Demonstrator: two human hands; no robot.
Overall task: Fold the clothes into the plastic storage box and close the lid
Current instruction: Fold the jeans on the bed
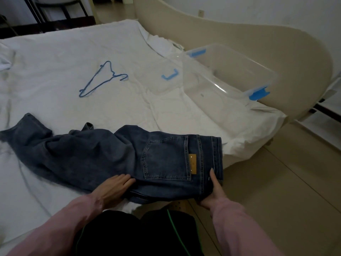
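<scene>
Dark blue jeans (103, 156) lie folded lengthwise along the bed's near edge, waistband to the right, back pocket up, legs trailing left. My left hand (112, 189) rests flat on the seat of the jeans with straight fingers. My right hand (215, 193) grips the waistband at the near right corner, thumb on top. A clear plastic storage box (228, 74) with blue latches stands open at the bed's far right corner. Its clear lid (166, 84) with a blue clip lies flat on the sheet to the left of the box.
A blue wire hanger (103, 78) lies on the white sheet (55, 61) mid-bed. A cream curved bed frame (276, 52) rises behind the box. Tiled floor (286, 182) is to the right. Dark furniture stands at the far left.
</scene>
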